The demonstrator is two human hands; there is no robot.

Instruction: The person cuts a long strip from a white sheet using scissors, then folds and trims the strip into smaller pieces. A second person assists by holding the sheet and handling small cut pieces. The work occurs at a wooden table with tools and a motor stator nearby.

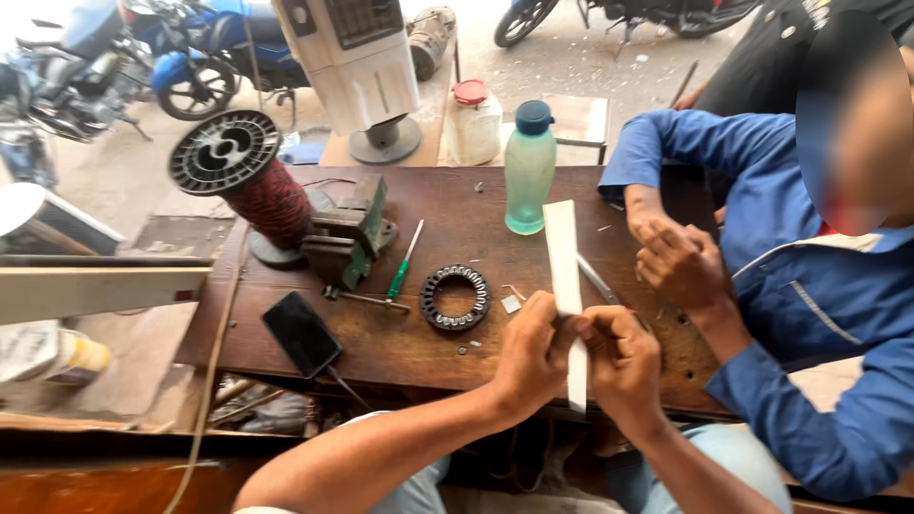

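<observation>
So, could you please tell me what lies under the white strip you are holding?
Under the white strip: brown workbench and a metal tool that passes beneath it. Its covered part is unseen.

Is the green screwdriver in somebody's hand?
No, the green screwdriver lies on the wooden table, while the left hand and right hand hold a white strip.
</observation>
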